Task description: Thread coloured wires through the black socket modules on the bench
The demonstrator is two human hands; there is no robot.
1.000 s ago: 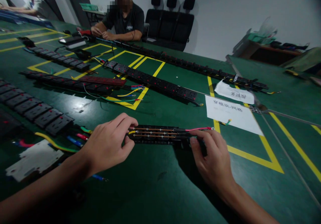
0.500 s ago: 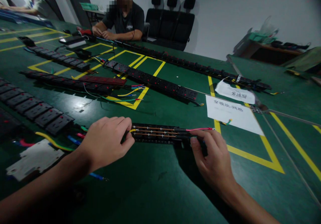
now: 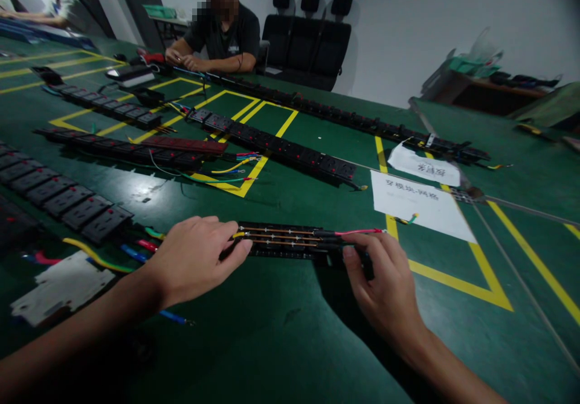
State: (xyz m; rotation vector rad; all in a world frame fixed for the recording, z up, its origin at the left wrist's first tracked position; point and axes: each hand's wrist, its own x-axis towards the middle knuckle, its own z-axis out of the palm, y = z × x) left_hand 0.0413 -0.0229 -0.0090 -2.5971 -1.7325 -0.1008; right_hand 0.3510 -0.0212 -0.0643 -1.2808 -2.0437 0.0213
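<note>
In front of me lies a short black socket strip (image 3: 283,249), its underside up, with several copper bars running along it. My left hand (image 3: 193,262) is closed on the strip's left end, the thumb at the near edge and the fingers at the far side. A short yellow wire (image 3: 238,235) shows beside those fingertips. At the right end, my right hand (image 3: 385,277) is closed in a pinch around the black-sleeved leads coming off the bars. A red wire (image 3: 357,232) passes over its fingertips. What lies deeper in the right grip is hidden.
A white breaker-like part (image 3: 63,289) with coloured wires lies at left, by a long socket strip (image 3: 67,198). More strips (image 3: 272,144) lie farther back. Paper sheets (image 3: 417,205) lie at right. A person (image 3: 222,35) sits across the green table (image 3: 272,331); another is at far left.
My left hand has slid slightly to the right along the strip, its thumb now farther over the end. My right hand and the strip stay nearly in place.
</note>
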